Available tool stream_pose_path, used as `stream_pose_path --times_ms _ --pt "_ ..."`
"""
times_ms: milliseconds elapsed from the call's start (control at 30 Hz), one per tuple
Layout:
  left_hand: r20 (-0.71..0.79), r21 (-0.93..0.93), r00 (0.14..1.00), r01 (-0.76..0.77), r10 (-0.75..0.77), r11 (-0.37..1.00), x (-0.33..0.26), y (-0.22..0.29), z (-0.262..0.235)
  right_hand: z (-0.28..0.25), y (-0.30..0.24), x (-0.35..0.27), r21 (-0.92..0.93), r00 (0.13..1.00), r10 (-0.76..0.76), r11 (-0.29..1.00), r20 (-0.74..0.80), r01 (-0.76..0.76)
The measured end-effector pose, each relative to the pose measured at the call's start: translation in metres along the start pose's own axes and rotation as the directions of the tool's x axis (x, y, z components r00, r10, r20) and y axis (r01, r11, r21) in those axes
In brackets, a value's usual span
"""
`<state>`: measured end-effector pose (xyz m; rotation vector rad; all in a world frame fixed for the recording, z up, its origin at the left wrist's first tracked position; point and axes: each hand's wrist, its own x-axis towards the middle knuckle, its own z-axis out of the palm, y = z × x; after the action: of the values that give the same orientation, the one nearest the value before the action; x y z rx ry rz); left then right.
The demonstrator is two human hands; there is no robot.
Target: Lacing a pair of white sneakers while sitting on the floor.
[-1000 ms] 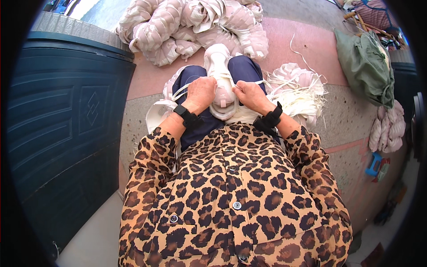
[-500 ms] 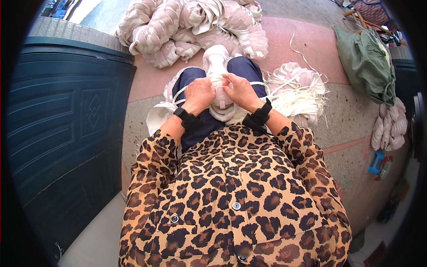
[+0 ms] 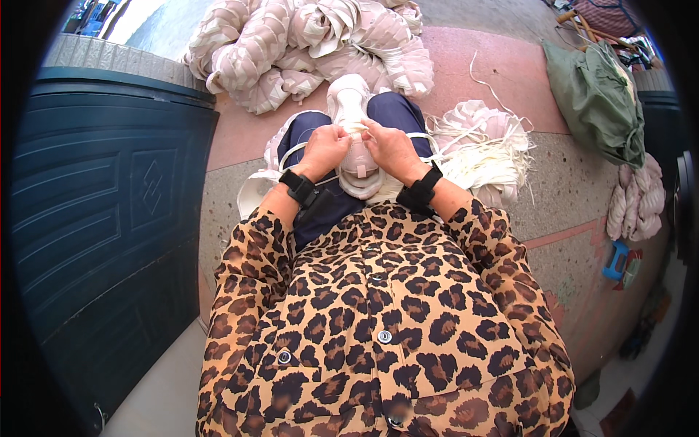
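Note:
A pale pink and white shoe upper [image 3: 357, 162] lies lengthwise on my lap, its rounded opening toward me. Over its middle my left hand [image 3: 325, 151] is closed, thumb and forefinger pinched on a white shoelace [image 3: 354, 127]. From the other side my right hand [image 3: 392, 148] pinches the same lacing area, close to the left fingertips. White lace loops stick out beside both hands. The exact grip is partly hidden by the fingers. Dark blue trousers [image 3: 397, 109] show on either side of the upper.
Bundled pink-white uppers [image 3: 251, 62] are heaped on the floor ahead. To the right lies a pile of loose white laces [image 3: 489, 162]. A green sack [image 3: 597, 105], another bundle [image 3: 638, 200] and a blue object [image 3: 616, 260] are farther right. A dark blue panelled door [image 3: 109, 189] stands at left.
The whole view has shifted slightly. My right fingers have changed position a little at the lacing, and both hands remain closed over the upper.

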<state>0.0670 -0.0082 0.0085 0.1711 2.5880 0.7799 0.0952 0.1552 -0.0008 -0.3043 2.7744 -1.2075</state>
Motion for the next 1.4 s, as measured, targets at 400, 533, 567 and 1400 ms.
stream_pose_path --times_ms 400,533,567,1400 --pt "-0.180 0.148 0.962 -0.178 0.203 0.973 -0.007 0.011 0.005 0.010 0.010 0.013 0.396 0.985 0.160 0.910 -0.057 -0.124" --pt "-0.262 0.367 0.892 -0.260 0.367 0.893 -0.009 0.025 -0.015 0.002 0.018 0.018 0.582 0.959 0.282 0.781 -0.004 -0.227" --pt "-0.224 0.367 0.891 -0.298 0.394 0.881 -0.007 0.027 -0.020 -0.006 0.019 0.019 0.653 0.934 0.358 0.705 0.008 -0.276" --pt "-0.629 -0.755 0.748 -0.519 -0.215 0.401 -0.025 -0.016 -0.199 0.002 0.016 0.011 0.058 1.000 0.011 0.998 0.016 -0.012"
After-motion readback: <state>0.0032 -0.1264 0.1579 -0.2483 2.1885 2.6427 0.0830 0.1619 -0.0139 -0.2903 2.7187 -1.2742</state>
